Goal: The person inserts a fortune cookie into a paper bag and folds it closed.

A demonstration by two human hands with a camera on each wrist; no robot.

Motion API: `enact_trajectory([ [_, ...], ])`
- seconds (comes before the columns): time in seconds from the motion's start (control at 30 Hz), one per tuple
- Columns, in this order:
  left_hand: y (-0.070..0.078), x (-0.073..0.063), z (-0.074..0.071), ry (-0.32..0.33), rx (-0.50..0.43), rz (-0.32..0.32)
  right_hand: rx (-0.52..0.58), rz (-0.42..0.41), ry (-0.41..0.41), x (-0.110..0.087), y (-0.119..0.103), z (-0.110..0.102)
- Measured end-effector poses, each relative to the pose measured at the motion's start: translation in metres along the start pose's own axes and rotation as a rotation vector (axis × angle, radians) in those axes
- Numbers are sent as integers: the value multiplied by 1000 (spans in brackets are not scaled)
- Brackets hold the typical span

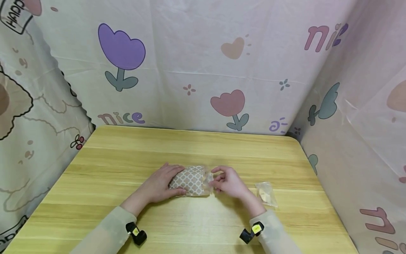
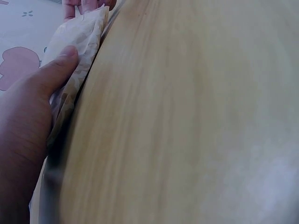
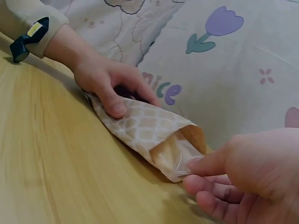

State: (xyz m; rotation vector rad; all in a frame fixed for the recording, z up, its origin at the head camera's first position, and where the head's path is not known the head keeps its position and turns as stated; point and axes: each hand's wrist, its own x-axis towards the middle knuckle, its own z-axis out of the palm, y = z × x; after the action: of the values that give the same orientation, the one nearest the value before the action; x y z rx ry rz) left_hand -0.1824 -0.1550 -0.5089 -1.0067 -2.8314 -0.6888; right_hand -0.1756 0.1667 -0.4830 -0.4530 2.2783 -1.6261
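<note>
A tan paper bag point(image 1: 190, 180) with a white lattice pattern lies on the table, its open mouth facing right. My left hand point(image 1: 160, 184) holds the bag's closed end, thumb along the near side and fingers over the far side. At the mouth, my right hand point(image 1: 231, 182) pinches the edge of a clear plastic packet point(image 3: 183, 157) between thumb and fingers. Part of that packet sticks out of the bag; the rest is hidden inside. In the left wrist view, the left thumb point(image 2: 60, 70) presses on the crinkled bag.
To the right of my right forearm lies a small clear packet point(image 1: 266, 194) with something pale inside. The wooden table point(image 1: 190, 225) has patterned cloth point(image 1: 177, 53) hanging behind it and at both sides. A small black camera sits on each wrist.
</note>
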Motion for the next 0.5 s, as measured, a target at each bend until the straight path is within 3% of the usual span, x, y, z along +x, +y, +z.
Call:
enact_trajectory([
  [0.2,-1,0,0,-2,-6,-2,40,-2,26,5,0,10],
  [0.5,-2,-1,2,7,0,4,60,20,-8,10,-2,19],
])
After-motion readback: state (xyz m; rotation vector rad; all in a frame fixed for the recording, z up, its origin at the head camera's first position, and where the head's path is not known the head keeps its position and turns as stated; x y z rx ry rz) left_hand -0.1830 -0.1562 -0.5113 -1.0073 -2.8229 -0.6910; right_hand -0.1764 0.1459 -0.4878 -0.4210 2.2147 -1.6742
